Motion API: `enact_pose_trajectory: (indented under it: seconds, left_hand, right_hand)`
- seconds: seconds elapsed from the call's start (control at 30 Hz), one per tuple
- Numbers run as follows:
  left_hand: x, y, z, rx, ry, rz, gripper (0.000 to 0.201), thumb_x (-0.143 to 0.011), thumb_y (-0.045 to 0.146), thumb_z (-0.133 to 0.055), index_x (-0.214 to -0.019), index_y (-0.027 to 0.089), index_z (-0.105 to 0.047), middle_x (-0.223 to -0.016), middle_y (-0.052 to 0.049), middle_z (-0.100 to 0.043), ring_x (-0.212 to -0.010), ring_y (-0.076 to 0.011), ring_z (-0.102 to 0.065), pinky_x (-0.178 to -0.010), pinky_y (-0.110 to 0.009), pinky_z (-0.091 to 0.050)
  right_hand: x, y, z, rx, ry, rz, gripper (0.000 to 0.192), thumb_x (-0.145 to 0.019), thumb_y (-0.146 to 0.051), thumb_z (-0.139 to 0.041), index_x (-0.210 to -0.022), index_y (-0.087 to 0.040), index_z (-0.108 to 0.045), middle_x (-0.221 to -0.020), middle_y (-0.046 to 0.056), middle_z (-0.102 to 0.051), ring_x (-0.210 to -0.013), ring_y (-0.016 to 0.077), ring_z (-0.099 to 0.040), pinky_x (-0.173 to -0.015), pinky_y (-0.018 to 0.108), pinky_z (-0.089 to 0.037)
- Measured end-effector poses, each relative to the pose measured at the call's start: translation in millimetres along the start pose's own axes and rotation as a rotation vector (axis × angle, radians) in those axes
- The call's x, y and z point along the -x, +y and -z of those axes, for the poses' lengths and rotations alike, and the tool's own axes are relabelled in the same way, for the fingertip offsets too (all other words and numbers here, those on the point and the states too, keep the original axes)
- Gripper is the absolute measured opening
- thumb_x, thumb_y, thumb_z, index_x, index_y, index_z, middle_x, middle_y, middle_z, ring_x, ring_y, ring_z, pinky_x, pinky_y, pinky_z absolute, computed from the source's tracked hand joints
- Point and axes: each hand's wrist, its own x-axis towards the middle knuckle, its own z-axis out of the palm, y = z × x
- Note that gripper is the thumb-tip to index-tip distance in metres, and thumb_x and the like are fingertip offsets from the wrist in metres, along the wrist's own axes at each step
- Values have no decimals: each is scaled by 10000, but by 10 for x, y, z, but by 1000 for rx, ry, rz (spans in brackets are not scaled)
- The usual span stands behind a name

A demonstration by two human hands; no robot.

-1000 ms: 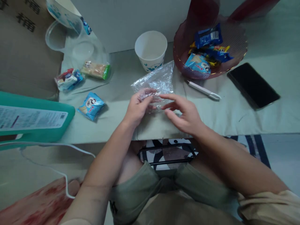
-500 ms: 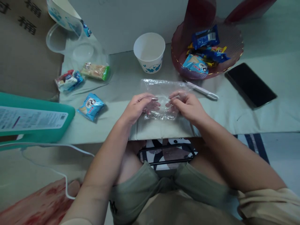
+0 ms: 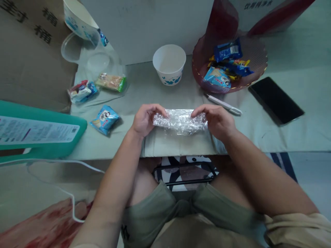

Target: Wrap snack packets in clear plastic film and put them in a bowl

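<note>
Bag is located between the left hand and the right hand, near the front edge of the table. Half a second earlier, it is spread as a deeper, flatter sheet with the hands closer together; it now forms a shallow crosswise band, and the hands stand farther apart. Each hand grasps one end of the film. This change indicates two-ended control of a more compact shape. Whether the film is folded, rolled or bunched, or touches the table, cannot be determined. Cup, packet and phone remain unmoved.
</note>
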Motion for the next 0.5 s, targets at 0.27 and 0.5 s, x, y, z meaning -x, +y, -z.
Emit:
enact_pose_trajectory:
  seconds: [0.27,0.5]
  left_hand:
    - [27,-138,-35,-481,395,-419,351,-749,286,-774,-1068,231,-638,-1054,-43,-664,-853,-146,-645,-729,-271,-528]
    - [231,-76,-507,-721,261,-601,297,-868,328,-696,-1138,234,-618,-1224,-89,-673,-1160,-235,-639,-972,-390,-547]
  right_hand:
    - [-5,62,-132,118,142,12,438,-675,-343,-770,-1057,-242,-581,-780,-21,-612,-633,137,-532,-581,285,-410]
    - [35,-18,-252,187,121,144,158,-711,-317,-659,-726,-216,-538,-761,-12,-599,-679,126,-497,-652,289,-376]
